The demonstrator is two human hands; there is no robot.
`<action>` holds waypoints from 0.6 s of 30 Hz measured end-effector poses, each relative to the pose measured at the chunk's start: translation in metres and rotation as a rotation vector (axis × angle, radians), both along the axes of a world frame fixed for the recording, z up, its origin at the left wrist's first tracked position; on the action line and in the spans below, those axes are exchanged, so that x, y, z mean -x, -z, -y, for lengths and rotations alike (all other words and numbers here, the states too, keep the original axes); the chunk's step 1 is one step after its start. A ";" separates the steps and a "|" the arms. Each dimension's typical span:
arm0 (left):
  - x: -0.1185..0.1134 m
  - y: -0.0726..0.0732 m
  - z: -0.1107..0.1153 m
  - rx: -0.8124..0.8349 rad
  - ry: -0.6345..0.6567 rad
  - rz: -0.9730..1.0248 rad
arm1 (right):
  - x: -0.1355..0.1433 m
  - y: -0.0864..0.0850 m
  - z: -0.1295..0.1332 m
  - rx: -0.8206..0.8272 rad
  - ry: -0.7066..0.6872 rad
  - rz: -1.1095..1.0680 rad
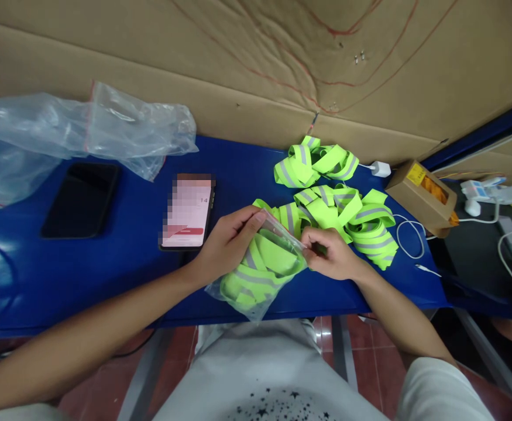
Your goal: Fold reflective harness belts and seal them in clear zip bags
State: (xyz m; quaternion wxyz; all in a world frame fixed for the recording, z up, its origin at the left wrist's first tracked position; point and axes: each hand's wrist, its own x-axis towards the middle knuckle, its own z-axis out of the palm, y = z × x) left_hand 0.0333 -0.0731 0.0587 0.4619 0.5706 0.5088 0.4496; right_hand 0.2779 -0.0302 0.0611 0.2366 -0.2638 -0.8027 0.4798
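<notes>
A clear zip bag (256, 307) with a folded neon-yellow reflective strap (267, 263) inside hangs between my two hands at the table's front edge. My left hand (233, 237) pinches the left end of its red-lined mouth between thumb and fingers. At the other end of the mouth, my right hand (329, 251) has its fingers curled closed on the bag's edge. Just beyond the bag lie more neon-yellow straps with grey stripes (372, 234), bundled loosely, and another bundle (297, 166) sits farther back.
On the blue table (141, 292) are a lit phone (188, 216) and a dark phone (80, 199). Empty clear bags (137, 126) lie at the back left. To the right are a white charger (381, 169), its cable and an open cardboard box (426, 196).
</notes>
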 end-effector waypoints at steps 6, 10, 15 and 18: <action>-0.001 -0.004 0.005 0.024 0.035 -0.041 | 0.000 0.000 0.003 0.006 0.016 0.020; -0.002 -0.005 0.007 0.015 0.078 -0.035 | 0.001 -0.001 0.006 -0.035 -0.003 -0.003; -0.003 -0.004 0.009 0.027 0.099 -0.094 | 0.003 -0.002 0.008 0.003 0.000 0.000; -0.003 -0.003 0.011 0.037 0.132 -0.118 | 0.005 -0.001 0.010 -0.030 -0.003 -0.003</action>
